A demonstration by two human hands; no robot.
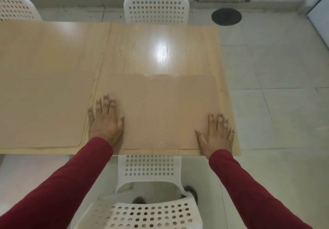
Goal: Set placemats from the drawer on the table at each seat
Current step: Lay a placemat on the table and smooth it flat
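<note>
A: Where does the mat lie?
B: On the table, near-right seat, long axis left to right. The left hand lies flat and spread on its left end, the right hand likewise on its right end; neither grips.
A: Count?
B: Two mats; the second mat lies left. Three chairs visible, the far chair unserved.

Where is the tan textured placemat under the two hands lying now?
In the head view, the tan textured placemat lies flat at the near right end of the wooden table, under the left hand and right hand.
</note>
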